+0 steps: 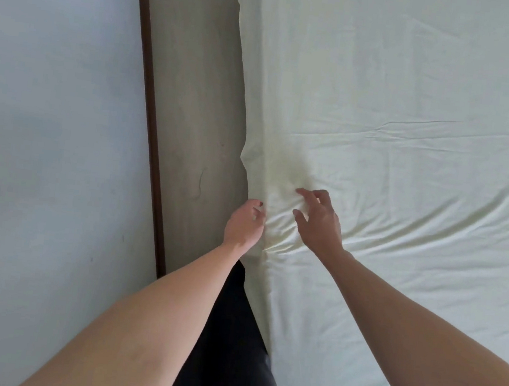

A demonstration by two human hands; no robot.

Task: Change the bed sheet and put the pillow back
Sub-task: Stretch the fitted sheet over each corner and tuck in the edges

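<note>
Head camera looks down along the side of a bed, where a pale yellow bed sheet [395, 145] lies spread over the mattress, its loose edge hanging wavy over the side toward a grey wood-look floor [190, 106]. At that edge the left hand [245, 223] curls its fingers [257, 212] into the bunched cloth, gripping it. Just beside it the right hand [319, 221] hovers on the wrinkled sheet with fingers spread and lightly bent, holding nothing. Dark trousers [231, 333] show below, and a white wall [50, 106] with a brown skirting strip [150, 92] stands left.
</note>
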